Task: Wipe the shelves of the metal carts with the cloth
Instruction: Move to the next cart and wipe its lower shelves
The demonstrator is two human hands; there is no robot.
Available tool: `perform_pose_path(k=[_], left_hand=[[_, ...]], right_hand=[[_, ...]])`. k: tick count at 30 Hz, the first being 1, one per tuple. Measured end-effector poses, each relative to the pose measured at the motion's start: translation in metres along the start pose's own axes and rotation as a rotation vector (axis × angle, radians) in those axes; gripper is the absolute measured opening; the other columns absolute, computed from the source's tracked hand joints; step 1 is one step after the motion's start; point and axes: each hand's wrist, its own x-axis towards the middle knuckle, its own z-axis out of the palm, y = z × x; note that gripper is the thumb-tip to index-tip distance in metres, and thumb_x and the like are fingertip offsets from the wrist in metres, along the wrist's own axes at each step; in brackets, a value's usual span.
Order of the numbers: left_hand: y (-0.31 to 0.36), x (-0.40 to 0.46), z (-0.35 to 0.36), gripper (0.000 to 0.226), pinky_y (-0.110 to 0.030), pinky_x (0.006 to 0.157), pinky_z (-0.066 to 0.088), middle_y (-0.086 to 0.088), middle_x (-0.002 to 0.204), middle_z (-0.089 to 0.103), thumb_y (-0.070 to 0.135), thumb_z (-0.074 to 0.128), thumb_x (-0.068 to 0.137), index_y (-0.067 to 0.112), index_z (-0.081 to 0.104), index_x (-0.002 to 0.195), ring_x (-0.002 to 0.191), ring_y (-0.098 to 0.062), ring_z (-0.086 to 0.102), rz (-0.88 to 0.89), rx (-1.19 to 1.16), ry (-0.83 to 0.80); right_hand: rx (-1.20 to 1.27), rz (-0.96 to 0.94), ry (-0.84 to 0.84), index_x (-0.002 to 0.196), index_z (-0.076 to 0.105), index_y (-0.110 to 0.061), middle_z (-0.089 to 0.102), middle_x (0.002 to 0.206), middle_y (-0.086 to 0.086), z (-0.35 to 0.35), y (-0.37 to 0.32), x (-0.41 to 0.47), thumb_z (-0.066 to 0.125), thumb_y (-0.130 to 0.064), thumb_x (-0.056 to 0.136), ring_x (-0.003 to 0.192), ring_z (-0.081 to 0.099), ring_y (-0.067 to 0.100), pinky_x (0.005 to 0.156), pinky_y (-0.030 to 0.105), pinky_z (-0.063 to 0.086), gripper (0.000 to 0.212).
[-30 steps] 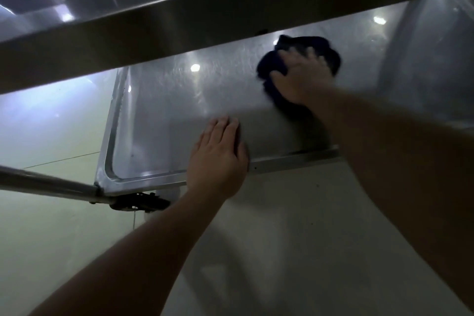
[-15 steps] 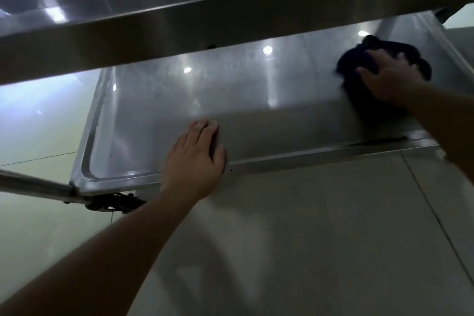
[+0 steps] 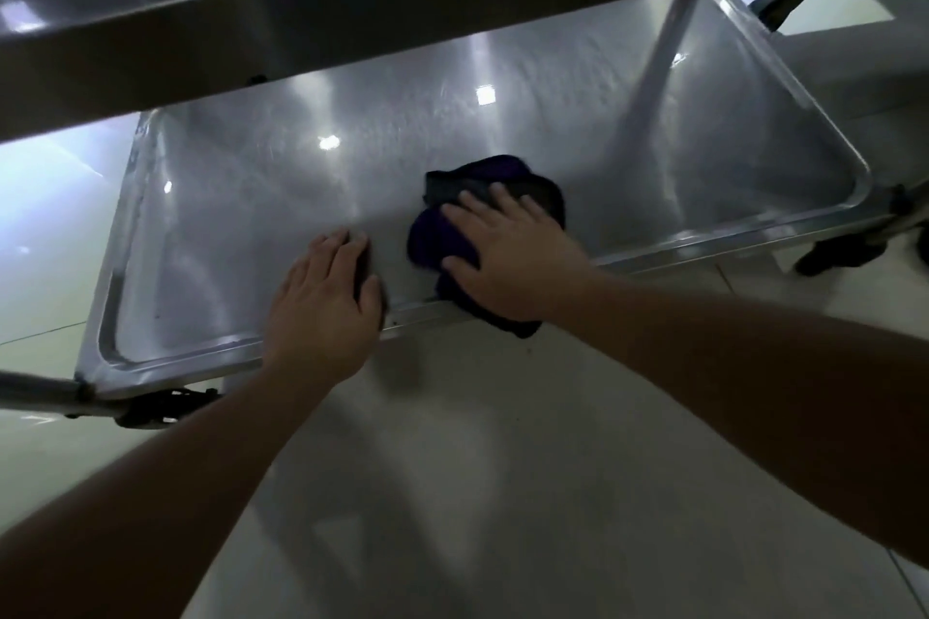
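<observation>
The right hand [image 3: 507, 256] lies flat, fingers straight, pressing the crumpled dark purple cloth [image 3: 436, 241] onto the cart's lower shelf [image 3: 241, 226] at its front rim, where the cloth's near edge spills over. Just beside it, the left hand [image 3: 321, 307] rests palm-down on the same rim, fingers straight, holding nothing.

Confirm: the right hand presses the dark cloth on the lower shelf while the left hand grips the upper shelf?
One error. The head view shows the left hand resting flat on the front edge of the lower shelf, not gripping the upper shelf. The right hand does press the dark cloth on that shelf.
</observation>
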Motion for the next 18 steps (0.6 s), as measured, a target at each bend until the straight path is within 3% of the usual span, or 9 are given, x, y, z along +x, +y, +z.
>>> perform_pose_path(k=[3, 6, 9, 13, 15, 18], left_hand=[[0.001, -0.001, -0.002, 0.061, -0.05, 0.125, 0.026, -0.006, 0.168, 0.032, 0.047, 0.032, 0.106, 0.02, 0.034, 0.161, 0.156, -0.025, 0.026, 0.012, -0.003, -0.006], [0.001, 0.001, -0.001, 0.056, -0.048, 0.125, 0.027, -0.006, 0.167, 0.035, 0.039, 0.044, 0.107, 0.019, 0.039, 0.159, 0.155, -0.025, 0.029, 0.005, 0.001, 0.012], [0.002, 0.002, -0.002, 0.055, -0.047, 0.125, 0.027, -0.005, 0.166, 0.036, 0.038, 0.046, 0.107, 0.019, 0.041, 0.158, 0.154, -0.026, 0.03, -0.004, -0.008, 0.026], [0.001, 0.002, -0.002, 0.055, -0.048, 0.124, 0.029, -0.006, 0.165, 0.037, 0.04, 0.045, 0.106, 0.019, 0.042, 0.157, 0.153, -0.027, 0.032, -0.002, -0.008, 0.031], [0.002, 0.001, -0.003, 0.059, -0.047, 0.124, 0.028, -0.005, 0.165, 0.037, 0.045, 0.038, 0.103, 0.02, 0.042, 0.157, 0.153, -0.025, 0.031, -0.006, -0.001, 0.027], [0.004, 0.001, -0.003, 0.065, -0.047, 0.124, 0.028, -0.004, 0.165, 0.037, 0.049, 0.033, 0.099, 0.021, 0.042, 0.156, 0.154, -0.024, 0.031, -0.008, 0.005, 0.03]], right_hand=[[0.02, -0.048, -0.044, 0.162, 0.009, -0.039, 0.008, 0.171, -0.012, -0.001, 0.008, -0.003, 0.025, -0.067, 0.101, 0.158, 0.0, 0.02, 0.126, 0.045, 0.0, 0.07], [0.022, 0.035, 0.001, 0.161, 0.015, -0.04, 0.014, 0.17, -0.013, -0.012, 0.05, -0.015, 0.027, -0.071, 0.095, 0.158, 0.007, 0.022, 0.126, 0.048, 0.006, 0.074], [0.035, 0.273, 0.101, 0.16, 0.024, -0.037, 0.022, 0.169, -0.006, -0.03, 0.123, -0.036, 0.038, -0.067, 0.098, 0.156, 0.016, 0.03, 0.124, 0.052, 0.012, 0.07], [0.112, 0.67, 0.228, 0.154, 0.034, -0.029, 0.037, 0.155, 0.026, -0.063, 0.219, -0.069, 0.04, -0.068, 0.087, 0.14, 0.036, 0.052, 0.117, 0.058, 0.029, 0.078], [0.115, 0.781, 0.214, 0.157, 0.028, -0.026, 0.029, 0.161, 0.024, -0.067, 0.235, -0.073, 0.034, -0.067, 0.085, 0.146, 0.027, 0.052, 0.12, 0.062, 0.022, 0.084], [0.133, 0.766, 0.151, 0.161, 0.023, -0.025, 0.021, 0.169, 0.009, -0.063, 0.206, -0.061, 0.029, -0.067, 0.085, 0.152, 0.013, 0.048, 0.121, 0.063, 0.014, 0.087]])
